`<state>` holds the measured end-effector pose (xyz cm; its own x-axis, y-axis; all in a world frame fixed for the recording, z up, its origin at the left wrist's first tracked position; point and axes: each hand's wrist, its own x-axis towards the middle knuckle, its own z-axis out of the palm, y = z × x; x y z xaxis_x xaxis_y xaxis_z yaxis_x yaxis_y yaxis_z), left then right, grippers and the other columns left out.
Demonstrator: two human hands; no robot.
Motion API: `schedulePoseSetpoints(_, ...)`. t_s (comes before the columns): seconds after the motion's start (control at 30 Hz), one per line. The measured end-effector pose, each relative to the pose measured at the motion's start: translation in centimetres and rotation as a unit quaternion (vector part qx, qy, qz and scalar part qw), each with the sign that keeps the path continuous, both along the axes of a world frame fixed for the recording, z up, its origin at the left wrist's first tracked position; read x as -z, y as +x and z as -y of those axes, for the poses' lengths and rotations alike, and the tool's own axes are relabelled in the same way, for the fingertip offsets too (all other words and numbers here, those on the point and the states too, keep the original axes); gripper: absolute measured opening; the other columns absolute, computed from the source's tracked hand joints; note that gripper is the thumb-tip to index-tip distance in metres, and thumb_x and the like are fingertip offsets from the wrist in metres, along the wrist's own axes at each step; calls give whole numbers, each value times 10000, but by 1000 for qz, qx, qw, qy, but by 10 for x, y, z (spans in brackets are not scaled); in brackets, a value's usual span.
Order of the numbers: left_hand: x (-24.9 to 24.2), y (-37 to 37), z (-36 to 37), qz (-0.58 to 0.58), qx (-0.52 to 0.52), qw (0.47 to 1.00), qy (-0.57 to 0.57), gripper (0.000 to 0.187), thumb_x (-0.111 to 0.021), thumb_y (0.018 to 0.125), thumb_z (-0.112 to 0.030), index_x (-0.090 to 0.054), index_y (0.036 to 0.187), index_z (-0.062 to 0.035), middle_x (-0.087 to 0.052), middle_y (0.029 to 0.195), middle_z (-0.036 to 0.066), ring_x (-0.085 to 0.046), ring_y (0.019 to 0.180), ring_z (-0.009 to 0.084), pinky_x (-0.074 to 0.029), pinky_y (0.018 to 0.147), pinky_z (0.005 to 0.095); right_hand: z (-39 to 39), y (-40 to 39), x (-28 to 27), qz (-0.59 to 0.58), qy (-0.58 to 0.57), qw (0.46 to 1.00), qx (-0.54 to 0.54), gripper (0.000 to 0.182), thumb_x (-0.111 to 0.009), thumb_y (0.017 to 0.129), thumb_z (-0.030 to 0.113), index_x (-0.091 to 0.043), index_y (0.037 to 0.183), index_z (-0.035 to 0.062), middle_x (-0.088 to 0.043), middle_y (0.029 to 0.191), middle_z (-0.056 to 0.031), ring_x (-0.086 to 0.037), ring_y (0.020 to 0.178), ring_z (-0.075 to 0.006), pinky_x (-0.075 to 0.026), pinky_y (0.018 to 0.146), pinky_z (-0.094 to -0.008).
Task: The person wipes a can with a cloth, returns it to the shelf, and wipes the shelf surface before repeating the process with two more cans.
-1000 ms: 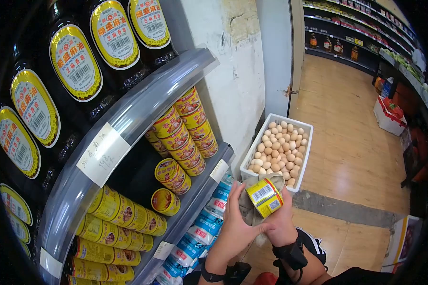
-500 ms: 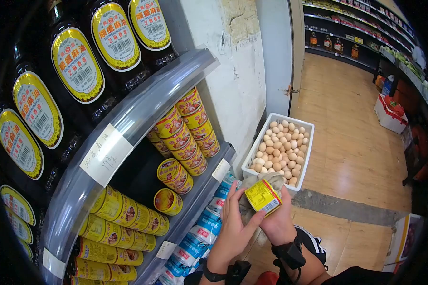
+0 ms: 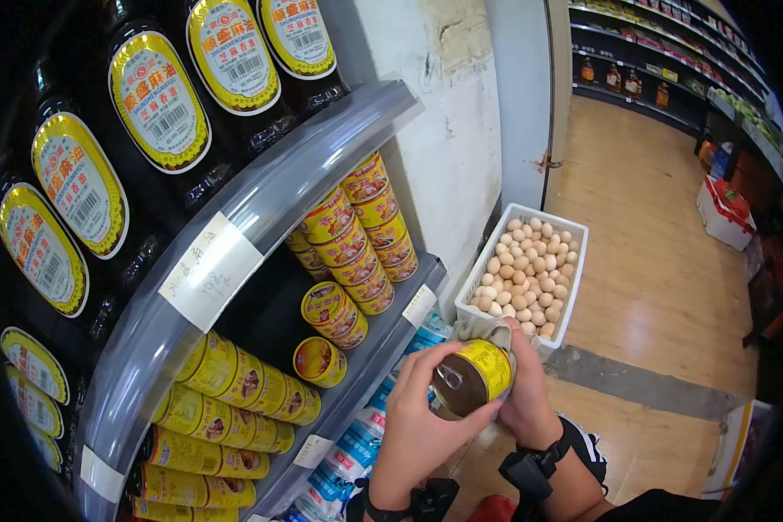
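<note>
A small yellow-labelled can (image 3: pixel 489 367) is held between both hands, its brown metal end with a pull ring tilted to the left. My left hand (image 3: pixel 422 404) has its fingers and thumb around the can's near end. On the other side, my right hand (image 3: pixel 528 391) supports the can with a grey cloth (image 3: pixel 483 327), which lies against its far side. Yellow cans (image 3: pixel 244 383) lie stacked on the shelf to the left, with upright cans (image 3: pixel 348 244) further back. One single can (image 3: pixel 319 361) stands near the shelf edge.
Dark bottles (image 3: pixel 159 100) fill the upper shelf behind a clear curved guard (image 3: pixel 278 165). A white crate (image 3: pixel 574 283) of eggs stands on the floor beyond my hands. Blue-and-white packages (image 3: pixel 357 444) lie beneath the shelf. Further shelves (image 3: pixel 644 52) and a red-and-white box (image 3: pixel 724 217) are at the right.
The can has been turned, so its brown end now shows instead of the barcode side. My left hand's fingers have closed around it. The whole view has shifted slightly.
</note>
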<state>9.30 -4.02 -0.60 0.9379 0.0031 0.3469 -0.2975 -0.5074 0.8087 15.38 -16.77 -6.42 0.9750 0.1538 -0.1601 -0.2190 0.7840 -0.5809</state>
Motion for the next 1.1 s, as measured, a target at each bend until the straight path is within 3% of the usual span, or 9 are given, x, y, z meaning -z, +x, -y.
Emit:
schedulePoseSetpoints(0.17, 22, 6, -6, 27, -26, 967, -254, 734, -882, 678, -24, -496, 1302, -21, -549, 1292, 125, -583, 1180, 220, -527, 982, 382, -5, -8, -5, -7, -43, 999, -32, 193, -513, 993, 194, -614, 1036, 35, -649, 1033, -62, -612, 938, -125, -489, 835, -270)
schedulePoseSetpoints(0.2, 20, 6, -6, 27, -24, 967, -252, 734, -882, 678, -24, -496, 1302, -21, -549, 1292, 125, -583, 1180, 220, -527, 982, 382, -6, -10, -3, -7, -41, 999, -29, 193, -513, 993, 194, -614, 1036, 35, -649, 1033, -62, -612, 938, -125, -489, 835, -270)
schedulePoseSetpoints(0.3, 12, 2, -13, -13, -4, 975, -221, 737, -880, 678, -9, -485, 1300, -1, -518, 1311, 137, -567, 1220, 229, -524, 1004, 384, -5, -7, 5, 234, -236, 938, 99, 248, -534, 955, 177, -649, 950, -44, -629, 1106, -127, -574, 1017, -176, -428, 935, -296)
schedulePoseSetpoints(0.4, 5, -7, -12, -31, 51, 972, -225, 750, -846, 646, 83, -474, 1292, -4, -550, 1309, 173, -570, 1223, 247, -511, 1020, 419, 2, -2, -1, 284, -183, 935, 107, 245, -532, 948, 170, -649, 942, -45, -628, 1115, -149, -574, 1026, -192, -431, 941, -312)
schedulePoseSetpoints(0.6, 7, -5, -2, 28, 4, 969, -245, 771, -880, 677, -26, -466, 1327, -33, -535, 1295, 145, -562, 1229, 231, -519, 1009, 394, -8, -8, 8, 124, -201, 972, 3, 284, -488, 999, 231, -661, 1030, 8, -657, 1127, -61, -609, 963, -126, -472, 873, -253)
schedulePoseSetpoints(0.67, 5, -5, 0, 24, -14, 972, -233, 769, -878, 691, -54, -456, 1334, -35, -545, 1290, 161, -561, 1237, 247, -516, 1004, 404, -19, -13, 4, 3, 37, 999, 5, 283, -477, 1028, 284, -625, 1111, 57, -666, 1112, -48, -639, 959, -135, -512, 870, -281)
schedulePoseSetpoints(0.73, -5, -10, 1, -28, -23, 999, -5, 742, -866, 727, -134, -446, 1328, -25, -558, 1269, 203, -554, 1252, 321, -494, 1000, 430, -16, -9, 11, -37, 68, 997, 5, 300, -464, 1042, 333, -581, 1167, 86, -669, 1097, -52, -662, 969, -163, -530, 895, -318)
schedulePoseSetpoints(0.87, -1, -14, 4, -18, -49, 993, 110, 785, -838, 724, -157, -413, 1364, 4, -554, 1260, 226, -543, 1211, 404, -432, 1015, 487, -19, -9, 3, -11, 80, 995, 57, 254, -468, 1035, 301, -599, 1062, 85, -671, 1025, -57, -664, 949, -162, -541, 858, -332)
schedulePoseSetpoints(1.1, -12, -22, 3, 12, -88, 961, 262, 630, -819, 715, -326, -593, 1250, -83, -576, 1121, 131, -566, 1105, 315, -415, 949, 457, -21, -8, 7, 0, -3, 995, 100, 164, -491, 993, 191, -595, 970, 65, -660, 934, -59, -636, 843, -137, -531, 771, -310)
